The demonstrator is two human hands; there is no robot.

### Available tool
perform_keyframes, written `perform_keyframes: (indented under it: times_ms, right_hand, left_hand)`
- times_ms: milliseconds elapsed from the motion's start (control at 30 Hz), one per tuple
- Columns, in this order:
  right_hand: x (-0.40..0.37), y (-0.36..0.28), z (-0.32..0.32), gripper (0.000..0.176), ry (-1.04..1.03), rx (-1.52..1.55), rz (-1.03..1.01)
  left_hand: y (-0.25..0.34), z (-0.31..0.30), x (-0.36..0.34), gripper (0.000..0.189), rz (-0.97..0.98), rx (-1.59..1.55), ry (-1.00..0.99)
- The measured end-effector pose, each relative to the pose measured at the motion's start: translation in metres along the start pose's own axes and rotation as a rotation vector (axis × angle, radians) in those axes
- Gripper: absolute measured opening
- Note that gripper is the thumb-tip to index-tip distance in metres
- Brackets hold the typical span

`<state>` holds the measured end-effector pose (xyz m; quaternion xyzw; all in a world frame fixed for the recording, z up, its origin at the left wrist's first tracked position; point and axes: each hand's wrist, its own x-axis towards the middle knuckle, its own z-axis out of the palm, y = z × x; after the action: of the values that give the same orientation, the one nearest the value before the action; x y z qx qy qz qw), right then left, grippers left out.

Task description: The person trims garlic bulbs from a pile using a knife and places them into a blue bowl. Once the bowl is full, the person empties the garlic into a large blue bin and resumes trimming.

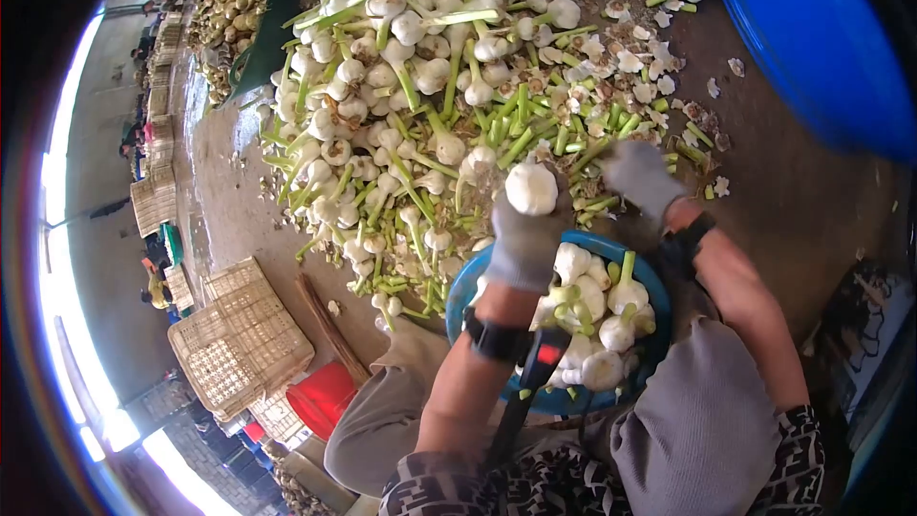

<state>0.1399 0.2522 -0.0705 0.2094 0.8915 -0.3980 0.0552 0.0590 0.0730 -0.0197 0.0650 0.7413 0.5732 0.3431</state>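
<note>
And here's my left hand (525, 247) in its grey glove, closed around a round, whitish garlic bulb (531, 189), holding it up just above the far rim of a round blue basin (462, 292)! Over on the other side, my right hand (642, 180), grey-gloved too, is a blur beside the green stem pieces (517, 147); whether it's spread or pinching anything, I cannot tell. The two hands are apart, a black band (495, 336) round my left wrist and a dark band (686, 241) round my right.

Down between my grey-clad legs (712, 401) sits that basin, loaded with pale garlic bulbs (602, 370), a few with green stems showing. Beyond it, what a spread: a big heap of white garlic with long green stems (382, 86) sprawls over the brown floor (793, 201), papery skin scraps (630, 62) scattered along its right side. A large bright-blue object (821, 29) fills the upper right, and off to the left, a red plastic container (323, 399) stands near a pale woven basket (244, 344).
</note>
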Motion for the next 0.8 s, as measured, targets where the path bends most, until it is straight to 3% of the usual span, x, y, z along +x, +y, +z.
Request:
perform_keyframes:
  times_ms: [33, 100, 133, 200, 233, 267, 300, 333, 367, 400, 433, 533, 567, 633, 700, 767, 800]
  right_hand:
    - [0.004, 0.032, 0.004, 0.022, -0.027, -0.157, 0.317]
    - [-0.012, 0.063, -0.002, 0.029, 0.087, -0.162, 0.283]
    - [-0.027, 0.057, -0.007, 0.03, 0.064, -0.183, 0.268]
    - [-0.024, 0.048, -0.019, 0.031, 0.06, -0.233, 0.212]
    - [-0.024, 0.052, -0.015, 0.03, 0.076, -0.164, 0.209]
    - [-0.024, 0.049, -0.014, 0.03, 0.039, -0.134, 0.248]
    - [-0.023, 0.045, -0.015, 0.03, 0.008, -0.106, 0.286]
    - [-0.02, 0.043, -0.017, 0.031, -0.017, -0.079, 0.321]
    - [-0.019, 0.048, -0.009, 0.031, 0.021, -0.037, 0.313]
    - [-0.016, 0.044, -0.007, 0.032, 0.0, -0.027, 0.326]
    - [-0.014, 0.038, -0.005, 0.032, -0.027, -0.02, 0.34]
    - [-0.01, 0.043, -0.001, 0.033, -0.05, 0.005, 0.361]
    - [-0.009, 0.042, -0.002, 0.033, -0.047, 0.056, 0.38]
    - [-0.01, 0.041, 0.0, 0.034, 0.001, 0.167, 0.371]
    - [0.002, 0.022, -0.011, 0.034, -0.062, 0.214, 0.408]
    - [0.012, 0.004, -0.013, 0.034, -0.095, 0.25, 0.405]
    - [0.015, -0.005, -0.012, 0.034, -0.101, 0.26, 0.378]
  left_hand:
    - [0.006, -0.017, -0.003, 0.014, -0.15, -0.714, -0.201]
    - [0.07, -0.009, -0.038, 0.006, 0.166, -0.472, -0.361]
    - [0.033, -0.029, -0.024, 0.014, -0.118, -0.549, -0.729]
    - [0.051, -0.041, -0.028, 0.018, 0.032, 0.306, -0.993]
    - [0.067, -0.052, -0.018, 0.03, 0.049, 0.667, -0.895]
    - [0.036, -0.079, 0.012, 0.032, 0.628, 0.861, -0.693]
    - [0.083, -0.076, 0.021, 0.037, -0.042, 0.738, -0.251]
    - [0.1, -0.076, 0.042, 0.05, -0.079, 0.786, 0.166]
    - [0.082, -0.101, 0.082, 0.058, 0.055, 0.972, 0.392]
    - [0.087, -0.11, 0.112, 0.062, -0.154, 0.987, 0.457]
    - [0.086, -0.121, 0.131, 0.059, -0.206, 0.825, 0.42]
    - [0.055, -0.145, 0.193, 0.051, -0.051, 2.051, -0.259]
    - [0.053, -0.14, 0.183, 0.037, 0.112, 2.168, -0.218]
    - [-0.021, -0.168, 0.193, 0.029, 0.544, 1.8, -0.218]
    - [-0.042, -0.156, 0.167, 0.025, 0.48, 0.94, -0.227]
    - [-0.015, -0.097, 0.095, 0.026, 0.0, -0.077, -0.297]
    - [0.003, -0.071, 0.066, 0.028, -0.215, -0.441, -0.359]
